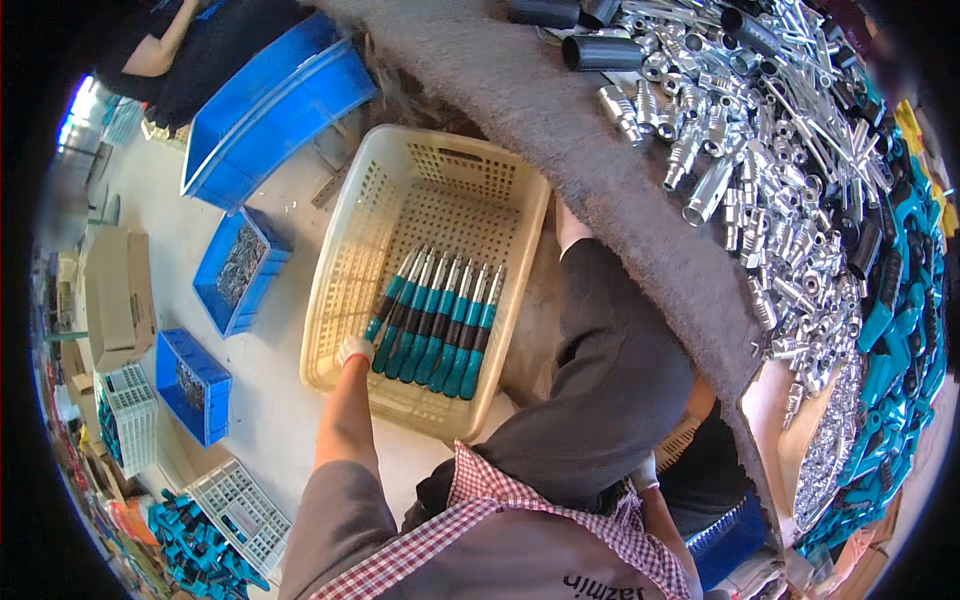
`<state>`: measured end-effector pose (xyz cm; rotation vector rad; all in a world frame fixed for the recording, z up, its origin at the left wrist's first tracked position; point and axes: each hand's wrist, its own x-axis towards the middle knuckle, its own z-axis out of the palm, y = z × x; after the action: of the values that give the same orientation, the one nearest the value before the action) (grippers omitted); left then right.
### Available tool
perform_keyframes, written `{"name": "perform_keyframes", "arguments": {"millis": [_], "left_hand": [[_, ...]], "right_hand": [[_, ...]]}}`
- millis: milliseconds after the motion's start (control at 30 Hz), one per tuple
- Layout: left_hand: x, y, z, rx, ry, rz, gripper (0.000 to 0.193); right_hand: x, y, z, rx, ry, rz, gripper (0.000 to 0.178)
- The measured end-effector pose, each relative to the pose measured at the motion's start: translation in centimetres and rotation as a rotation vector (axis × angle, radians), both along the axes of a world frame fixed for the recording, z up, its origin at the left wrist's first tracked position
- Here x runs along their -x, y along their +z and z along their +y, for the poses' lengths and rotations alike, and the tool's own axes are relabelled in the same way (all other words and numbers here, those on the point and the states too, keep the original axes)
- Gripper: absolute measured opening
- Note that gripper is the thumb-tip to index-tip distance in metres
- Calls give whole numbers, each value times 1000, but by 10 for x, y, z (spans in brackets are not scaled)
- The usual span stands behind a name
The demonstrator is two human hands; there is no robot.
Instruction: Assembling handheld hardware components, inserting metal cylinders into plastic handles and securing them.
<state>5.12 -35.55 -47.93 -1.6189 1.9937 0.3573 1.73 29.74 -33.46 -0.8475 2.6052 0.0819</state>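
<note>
A row of several slim tools [439, 325], with teal-and-black handles and silver tips, lies side by side in a cream perforated plastic basket [330, 235]. My left hand [355, 348], in a pale glove, reaches over the basket's left side. Its fingers are closed around the handle end of the leftmost tool [391, 293], whose tip lines up with the others. My right hand [645, 472], also gloved, is down beside my thigh at the lower right. Its fingers are mostly hidden, so I cannot see whether it holds anything.
On my right, a table with a grey fuzzy cover [640, 215] bears heaped silver metal fittings [745, 170] and teal handles [890, 370]. Blue bins [240, 270] stand on the left, near a cardboard box [120, 295] and white crates [240, 512]. Another person's arm [160, 50] shows far left.
</note>
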Motion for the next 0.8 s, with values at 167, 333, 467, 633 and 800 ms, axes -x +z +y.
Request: {"name": "perform_keyframes", "arguments": {"millis": [167,333,467,633,800], "left_hand": [[-45,-10,-46,-136,-251,-113,34],[-14,-1,-48,-320,-570,-158,29],[32,32,-30,-301,-1137,-58,37],[128,249,53,-550,-787,566,38],[186,460,138,-498,-1157,1204,31]], "right_hand": [[5,9,-38,621,-534,-334,25],[5,14,-45,638,-642,-393,26],[33,51,-64,782,-822,-513,26],[63,150,-90,950,-1014,-275,26],[76,278,-117,1191,-748,-247,27]]}}
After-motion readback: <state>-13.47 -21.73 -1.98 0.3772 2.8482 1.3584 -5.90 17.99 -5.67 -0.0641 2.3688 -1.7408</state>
